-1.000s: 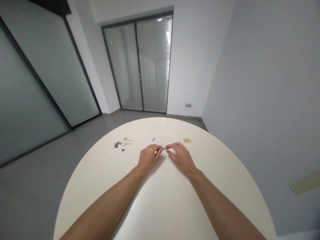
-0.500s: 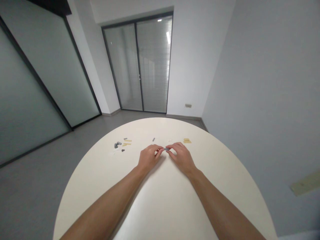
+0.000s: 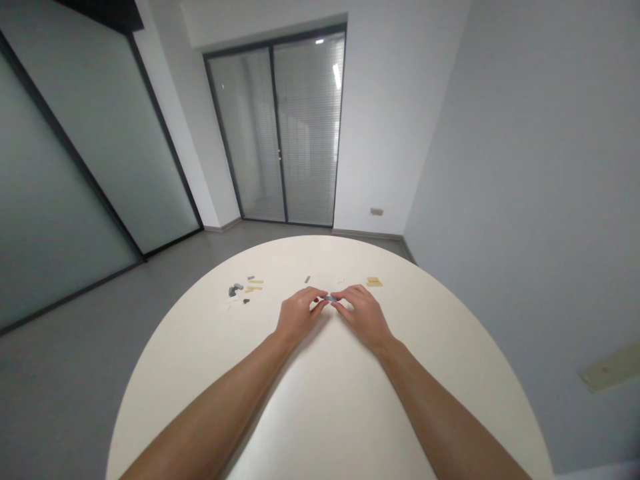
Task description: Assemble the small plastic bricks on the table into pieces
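A small grey piece (image 3: 330, 299) is pinched between both hands over the middle of the table. My left hand (image 3: 299, 313) grips its left end with thumb and fingertips. On the right end, the thumb and fingers of my right hand (image 3: 363, 315) are closed as well. The fingertips partly cover the piece, so its exact kind does not show. Just beyond my left hand lies a flat grey strip (image 3: 307, 279). Small whitish or clear bits (image 3: 341, 281) lie past my right hand, with yellow strips (image 3: 373, 282) to their right.
On the round white table (image 3: 330, 413), a loose group at the left holds dark grey pieces (image 3: 233, 291), yellow strips (image 3: 255, 288), a small black piece (image 3: 246, 301) and whitish scraps. Beyond the table's far edge stand glass doors (image 3: 280, 133); a wall (image 3: 540, 167) runs along the right.
My fingertips have shifted slightly around the grey piece, and more of its surface shows between them. The loose pieces on the table have not moved.
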`<state>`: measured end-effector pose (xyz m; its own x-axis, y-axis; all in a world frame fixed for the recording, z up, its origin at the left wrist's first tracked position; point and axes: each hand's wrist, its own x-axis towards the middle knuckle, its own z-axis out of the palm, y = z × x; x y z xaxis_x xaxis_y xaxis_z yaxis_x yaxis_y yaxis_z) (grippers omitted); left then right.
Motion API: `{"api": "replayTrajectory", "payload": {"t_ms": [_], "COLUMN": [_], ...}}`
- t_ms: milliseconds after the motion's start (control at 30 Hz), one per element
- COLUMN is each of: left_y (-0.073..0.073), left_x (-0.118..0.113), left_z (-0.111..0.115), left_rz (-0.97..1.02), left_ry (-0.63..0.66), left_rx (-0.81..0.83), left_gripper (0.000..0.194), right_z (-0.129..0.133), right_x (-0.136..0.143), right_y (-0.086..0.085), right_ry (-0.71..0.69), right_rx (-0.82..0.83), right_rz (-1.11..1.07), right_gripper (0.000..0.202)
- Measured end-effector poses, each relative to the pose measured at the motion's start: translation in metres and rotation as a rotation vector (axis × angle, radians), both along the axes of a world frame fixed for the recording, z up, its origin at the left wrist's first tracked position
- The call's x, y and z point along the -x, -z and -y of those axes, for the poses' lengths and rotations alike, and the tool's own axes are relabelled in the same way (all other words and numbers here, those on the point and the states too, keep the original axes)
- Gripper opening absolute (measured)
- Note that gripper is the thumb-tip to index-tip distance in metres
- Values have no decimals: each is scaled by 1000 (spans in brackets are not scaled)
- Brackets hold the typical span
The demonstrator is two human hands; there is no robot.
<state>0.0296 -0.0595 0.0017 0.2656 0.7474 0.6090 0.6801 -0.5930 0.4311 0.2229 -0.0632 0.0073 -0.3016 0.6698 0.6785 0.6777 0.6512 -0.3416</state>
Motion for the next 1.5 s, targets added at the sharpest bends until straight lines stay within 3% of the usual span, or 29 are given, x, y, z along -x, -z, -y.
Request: {"api": "replayTrajectory", "payload": {"t_ms": [433,1133,1300,1500], "left_y": [1,3,1,-3], "left_x": [1,3,4,9], "left_z": [0,-2,-2,-5], "left_rz": [-33,-140,-130,-84], "left_ry": [-4,-1,-88,-328], "left_rx": [20,46,79,170], "left_gripper": [12,17,18,19], "right_z": [0,-1,-1,2], "right_x": [1,1,-1,0], "right_y": [0,5,8,7], "right_ry": [-19,2,26,45], "right_rx": [-23,128,161,206], "right_rz": [37,88,84,69], "right_gripper": [16,17,17,17]}}
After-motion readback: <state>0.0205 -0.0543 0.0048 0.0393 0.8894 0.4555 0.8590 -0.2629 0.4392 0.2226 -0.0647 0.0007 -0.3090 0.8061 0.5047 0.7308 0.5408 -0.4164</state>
